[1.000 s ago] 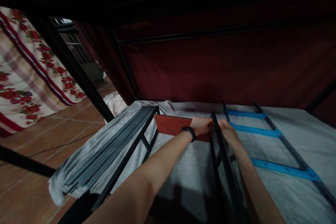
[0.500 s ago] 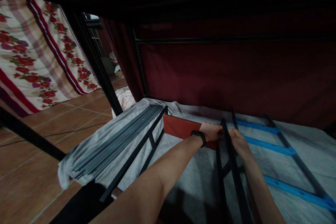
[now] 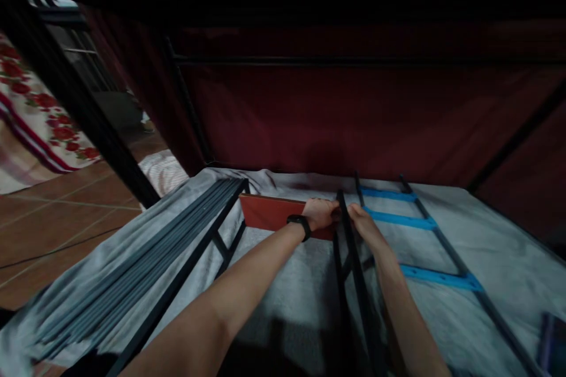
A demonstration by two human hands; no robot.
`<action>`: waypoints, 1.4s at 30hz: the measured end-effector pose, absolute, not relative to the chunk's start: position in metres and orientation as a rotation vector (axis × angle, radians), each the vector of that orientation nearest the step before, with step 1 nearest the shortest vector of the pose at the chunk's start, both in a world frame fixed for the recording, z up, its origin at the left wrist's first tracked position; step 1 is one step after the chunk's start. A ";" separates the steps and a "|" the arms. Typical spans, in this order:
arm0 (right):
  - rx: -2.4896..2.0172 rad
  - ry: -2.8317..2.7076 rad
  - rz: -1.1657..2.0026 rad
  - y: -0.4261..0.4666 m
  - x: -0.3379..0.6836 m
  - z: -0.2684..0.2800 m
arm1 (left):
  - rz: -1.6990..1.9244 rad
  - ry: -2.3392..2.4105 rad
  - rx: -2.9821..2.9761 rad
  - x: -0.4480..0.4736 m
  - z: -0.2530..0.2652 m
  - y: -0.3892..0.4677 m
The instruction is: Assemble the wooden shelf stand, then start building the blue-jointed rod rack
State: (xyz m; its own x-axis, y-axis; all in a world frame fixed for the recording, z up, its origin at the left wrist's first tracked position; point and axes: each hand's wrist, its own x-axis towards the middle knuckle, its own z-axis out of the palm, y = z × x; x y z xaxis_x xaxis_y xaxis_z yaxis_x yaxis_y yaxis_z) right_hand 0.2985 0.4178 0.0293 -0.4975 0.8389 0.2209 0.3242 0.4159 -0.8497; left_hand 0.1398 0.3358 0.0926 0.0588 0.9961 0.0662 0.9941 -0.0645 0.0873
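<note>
- While the left hand [image 3: 321, 214] half-curls at the end of the red board [image 3: 265, 213], the right hand [image 3: 363, 222], bent, meets the right frame [image 3: 357, 271].
- Too dim to tell what either grips.
- Board: upright between this and the left frame [image 3: 179, 275].

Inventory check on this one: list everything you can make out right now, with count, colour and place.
frames: 2, black, centre
board: 1, red-brown, between the frames
rods: several, grey, left of the frames
ladder-like piece: 1, dark rails with three blue crossbars, right
blanket: at least 1, grey, underneath these
curtain: count unclear, dark red, behind
posts and bars: several, black, around the blanket
flowered cloth: 1, white and red, far left
striped cloth: 1, pale, left
tiled floor: 1, brown, left
cable: 1, dark, on the floor
unclear object: 1, dark, lower right edge
wristband: 1, black, left wrist
left hand: 1, bare, at the board's right end
right hand: 1, bare, by the right frame
</note>
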 end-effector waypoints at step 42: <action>-1.187 -1.845 1.288 0.408 0.273 0.036 | 0.501 1.782 2.437 0.105 0.098 0.321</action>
State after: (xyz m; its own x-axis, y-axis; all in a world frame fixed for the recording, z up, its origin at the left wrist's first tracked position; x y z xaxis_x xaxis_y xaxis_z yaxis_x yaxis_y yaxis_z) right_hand 0.2732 0.4085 0.0364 -0.4289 0.9031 -0.0230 0.3332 0.1344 -0.9332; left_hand 0.1050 0.3212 0.0980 0.2695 0.9392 0.2129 0.9127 -0.3196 0.2547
